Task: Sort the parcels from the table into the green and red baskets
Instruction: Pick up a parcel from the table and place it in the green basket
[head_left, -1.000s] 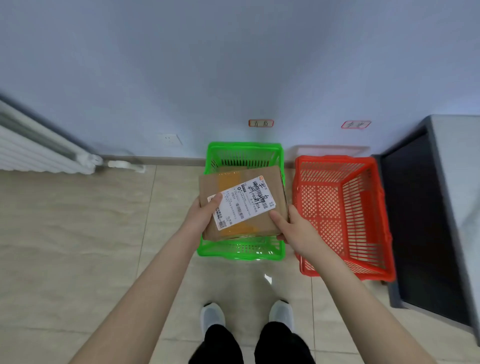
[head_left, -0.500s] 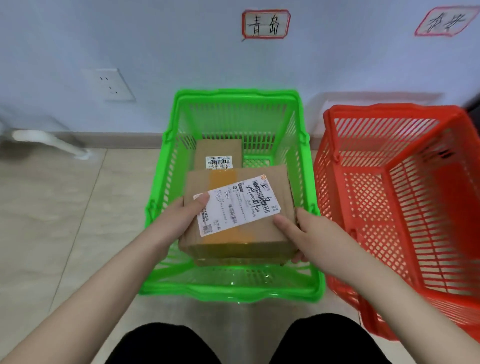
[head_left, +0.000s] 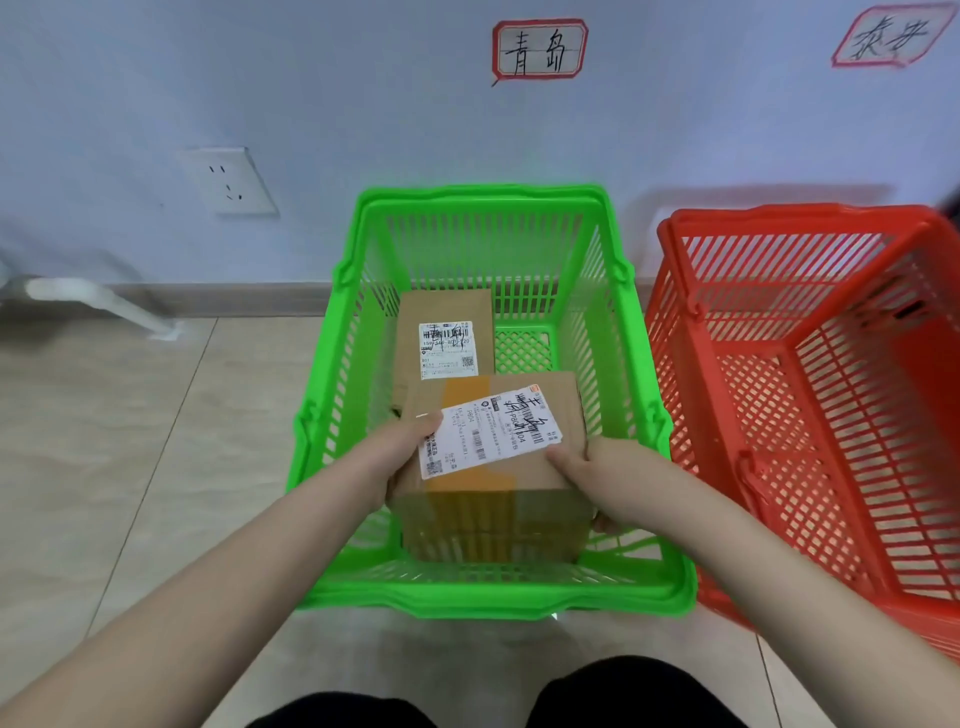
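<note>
I hold a brown cardboard parcel (head_left: 524, 493) with a white shipping label inside the green basket (head_left: 483, 597), low in its near half. My left hand (head_left: 395, 452) grips its left side, thumb on the label. My right hand (head_left: 597, 473) grips its right side, thumb on top. A smaller labelled parcel (head_left: 441, 322) lies at the back of the green basket. The red basket (head_left: 810, 364) stands to the right and no parcel shows in it.
Both baskets sit on a tiled floor against a pale wall. Handwritten signs (head_left: 540, 49) hang above each basket. A wall socket (head_left: 228, 182) and a white pipe (head_left: 104, 304) are at the left. My dark-trousered knees (head_left: 493, 696) are at the bottom edge.
I have bent closer to the baskets and the parcel has gone down from above the green basket's rim into it, still held by both hands.
</note>
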